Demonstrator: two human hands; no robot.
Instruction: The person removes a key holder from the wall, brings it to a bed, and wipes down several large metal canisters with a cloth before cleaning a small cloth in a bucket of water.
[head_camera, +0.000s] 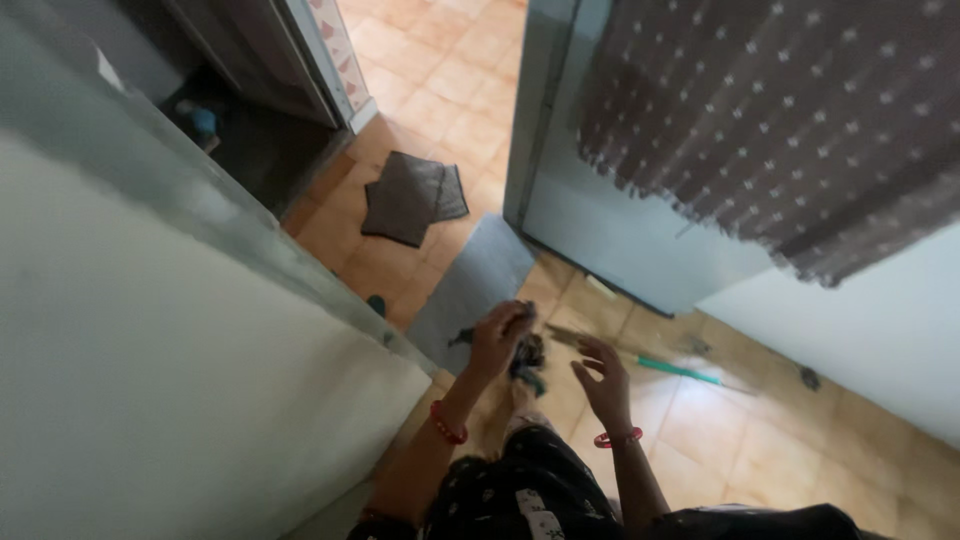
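— Two hands are in view; what are the fingers doing?
— Those of the left hand (497, 335) are curled together, clamped on a small dark bundle (527, 357) that hangs just below the knuckles. What the bundle is, I cannot tell.
— And the right hand (603, 383)?
— Its fingers are spread apart and slightly bent, palm toward the bundle, near it but not touching.
— How do the arms sit?
— Both forearms reach forward and down from the body, each wrist wearing a red bangle (448, 424).
— What lies around?
— A tiled floor (780, 450), with a grey mat (472, 285) at the doorway edge, dark cloths (408, 196) beyond it, and a green-handled broom (672, 370) just right of the hands.
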